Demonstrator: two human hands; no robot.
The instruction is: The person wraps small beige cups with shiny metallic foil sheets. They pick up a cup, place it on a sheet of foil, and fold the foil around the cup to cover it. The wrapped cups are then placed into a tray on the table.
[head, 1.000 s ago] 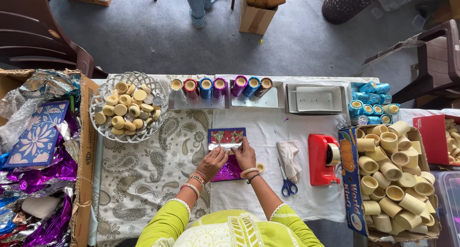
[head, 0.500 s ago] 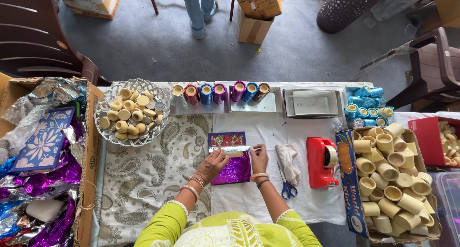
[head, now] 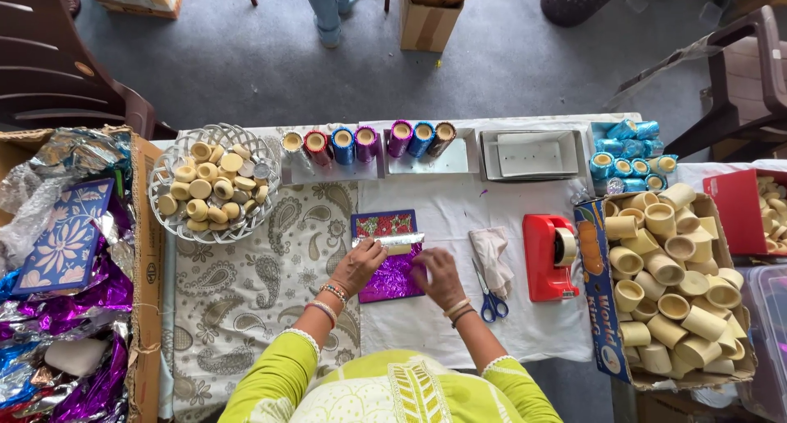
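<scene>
Wire basket [head: 168, 170] of plain discs far left, within reach as stock. Left hand [head: 357, 263] and right hand [head: 438, 277] each press fingers closed on an end of the small cup [head: 399, 244], pinning it on the purple foil sheet [head: 393, 279] at table centre, probably for wrapping. Cup lies on its side, long axis left-right, which end is open unclear. Scissors [head: 490, 300], red tape dispenser [head: 548, 257] and box of bare cups [head: 668, 284] sit right.

Table [head: 525, 341] under white cloth: wicker basket [head: 168, 173], 2 trays [head: 533, 154], red tape dispenser [head: 545, 259], scissors [head: 490, 300].
</scene>
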